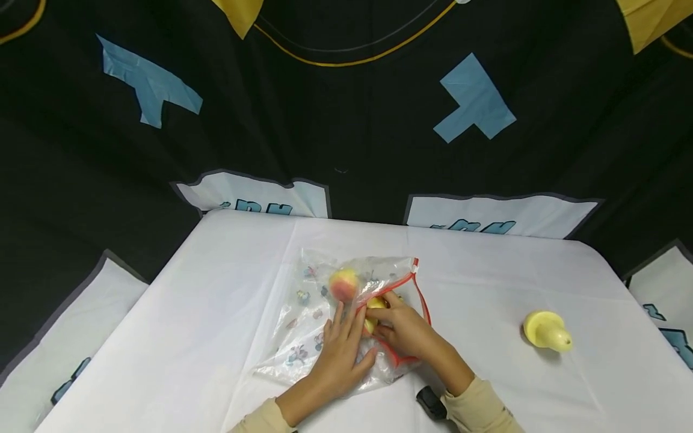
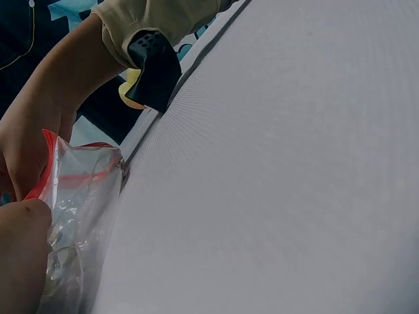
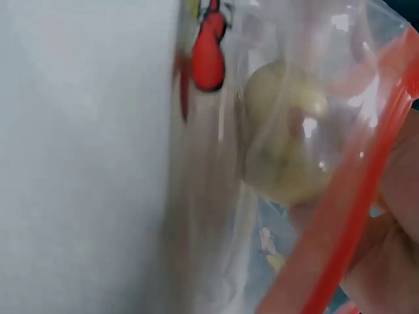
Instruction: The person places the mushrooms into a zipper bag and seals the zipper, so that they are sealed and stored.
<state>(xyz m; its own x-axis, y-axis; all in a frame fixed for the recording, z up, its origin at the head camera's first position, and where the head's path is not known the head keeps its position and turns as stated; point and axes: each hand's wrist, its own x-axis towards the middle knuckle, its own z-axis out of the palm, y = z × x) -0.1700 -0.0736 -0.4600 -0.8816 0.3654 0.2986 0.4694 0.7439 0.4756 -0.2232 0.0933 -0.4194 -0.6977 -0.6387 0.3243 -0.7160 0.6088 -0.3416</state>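
Note:
A clear plastic zip bag (image 1: 287, 355) with a red zip edge and small printed figures lies on the white table. Through its film shows a red-and-yellow peach (image 1: 343, 284). My left hand (image 1: 340, 353) rests on the bag, fingers straight, beside the bag's mouth. In the mouth, my right hand (image 1: 403, 328) holds a yellow fruit (image 1: 373, 305) between thumb and fingers; the hand partly covers it. Its rounded shape appears blurred behind the film in the right wrist view. The left wrist view catches the left thumb (image 2: 23, 255) against the bag's red edge.
A yellow pear-shaped thing (image 1: 548, 331) with a broad round base lies on the table at the right. A black device (image 1: 431, 403) sits at the right wrist. Dark cloth (image 1: 346, 132) with blue tape pieces hangs behind the table.

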